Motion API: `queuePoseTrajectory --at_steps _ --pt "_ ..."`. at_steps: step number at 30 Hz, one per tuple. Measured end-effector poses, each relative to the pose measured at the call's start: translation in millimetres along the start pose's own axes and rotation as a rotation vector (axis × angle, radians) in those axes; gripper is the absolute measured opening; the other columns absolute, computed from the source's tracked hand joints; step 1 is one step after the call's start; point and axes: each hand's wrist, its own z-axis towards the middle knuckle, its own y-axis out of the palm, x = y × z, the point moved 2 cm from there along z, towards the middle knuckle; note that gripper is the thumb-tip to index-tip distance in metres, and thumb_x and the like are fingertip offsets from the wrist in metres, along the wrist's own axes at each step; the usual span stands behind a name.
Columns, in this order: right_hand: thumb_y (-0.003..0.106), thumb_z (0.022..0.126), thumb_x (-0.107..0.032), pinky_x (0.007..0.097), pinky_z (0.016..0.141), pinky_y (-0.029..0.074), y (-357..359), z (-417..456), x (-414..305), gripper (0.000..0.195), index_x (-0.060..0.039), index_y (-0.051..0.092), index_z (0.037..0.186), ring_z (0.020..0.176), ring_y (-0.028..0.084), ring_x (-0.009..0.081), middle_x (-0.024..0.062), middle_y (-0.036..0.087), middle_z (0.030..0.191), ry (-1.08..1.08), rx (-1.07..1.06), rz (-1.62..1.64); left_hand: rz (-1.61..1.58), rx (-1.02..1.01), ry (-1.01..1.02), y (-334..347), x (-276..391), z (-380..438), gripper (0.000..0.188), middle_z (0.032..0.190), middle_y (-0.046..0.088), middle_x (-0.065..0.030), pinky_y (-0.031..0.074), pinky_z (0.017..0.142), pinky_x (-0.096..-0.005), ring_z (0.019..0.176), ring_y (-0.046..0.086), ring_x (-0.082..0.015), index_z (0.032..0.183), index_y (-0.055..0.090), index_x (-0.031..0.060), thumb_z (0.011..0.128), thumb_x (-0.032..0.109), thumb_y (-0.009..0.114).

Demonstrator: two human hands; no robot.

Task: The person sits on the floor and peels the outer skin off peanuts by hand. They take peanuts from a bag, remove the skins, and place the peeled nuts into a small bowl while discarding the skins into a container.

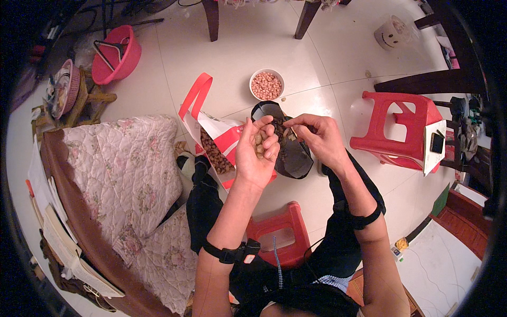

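My left hand (257,152), palm up with curled fingers, holds several unshelled peanuts (259,146). Just right of it, my right hand (317,134) is above a black container (295,162) with dark bits inside; its thumb and index finger are close together, and whether something small is between them cannot be told. Partly behind my left hand stands a red and white bag (216,126) with red handles, full of brown unshelled peanuts (214,152). Beyond the black container, a white bowl (283,88) of pink shelled peanuts (266,85) rests on the tiled floor.
A red plastic stool (374,119) at the right bears papers and a phone (437,142). Another red stool (299,233) is between my legs. A quilted floral cover (126,158) lies over the seat at the left. Farther off are a pink basin (132,59) and dark wooden furniture legs (212,20).
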Motion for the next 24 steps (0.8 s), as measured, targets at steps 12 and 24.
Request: queuePoseTrajectory --at_steps 12,24 --pt "0.076 0.079 -0.008 0.0245 0.055 0.044 10 -13 -31 0.012 -0.0054 0.068 0.088 0.061 0.052 0.0076 0.0021 0.058 0.069 -0.171 -0.215 -0.134 -0.055 -0.116 0.101 10 1 -2 0.041 0.117 0.066 -0.0129 0.056 0.093 -0.0332 0.111 0.063 -0.024 0.131 0.054 0.0009 0.107 0.03 0.036" --pt "0.077 0.078 -0.004 0.0202 0.049 0.033 15 -13 -27 0.011 -0.0036 0.069 0.086 0.054 0.042 0.0009 -0.0047 0.052 0.061 -0.261 0.058 -0.118 -0.074 -0.181 0.112 27 -2 -6 0.041 0.137 0.057 -0.0124 0.043 0.112 -0.0378 0.133 0.047 -0.0286 0.139 0.047 0.0029 0.107 0.024 0.032"
